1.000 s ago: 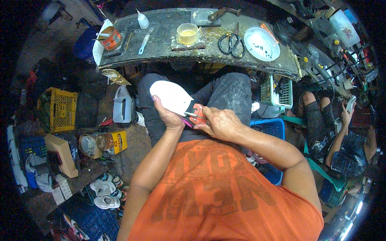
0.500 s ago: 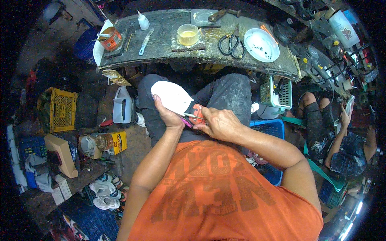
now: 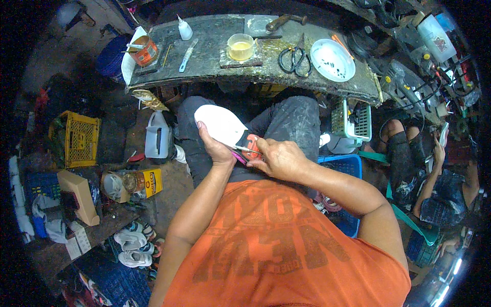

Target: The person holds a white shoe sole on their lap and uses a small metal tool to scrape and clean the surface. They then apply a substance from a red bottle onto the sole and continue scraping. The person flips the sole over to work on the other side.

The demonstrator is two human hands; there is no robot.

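Above my lap, my left hand [image 3: 217, 148] is closed around the edge of a shoe piece [image 3: 220, 125] with a broad white face. Its near end shows black, orange and a strip of pink. My right hand [image 3: 281, 157] pinches at that near end, beside the orange patch [image 3: 252, 143]. A thin, pale, rod-like tool [image 3: 244, 148] projects from the right fingers and touches the edge of the white part. The right fingers partly cover the tool, so its exact kind does not show.
The workbench [image 3: 209, 66] ahead bears a cup of yellowish liquid [image 3: 240, 47], scissors [image 3: 295, 60], a white bowl [image 3: 332, 60], a knife [image 3: 188, 55], a squeeze bottle [image 3: 184, 28] and an orange can [image 3: 144, 51]. A blue basket [image 3: 340, 163] stands right. Another person [image 3: 442, 197] sits at far right.
Both hands and the shoe piece stay in nearly the same place, with only a slight shift at the near end. The whole view has moved a little.
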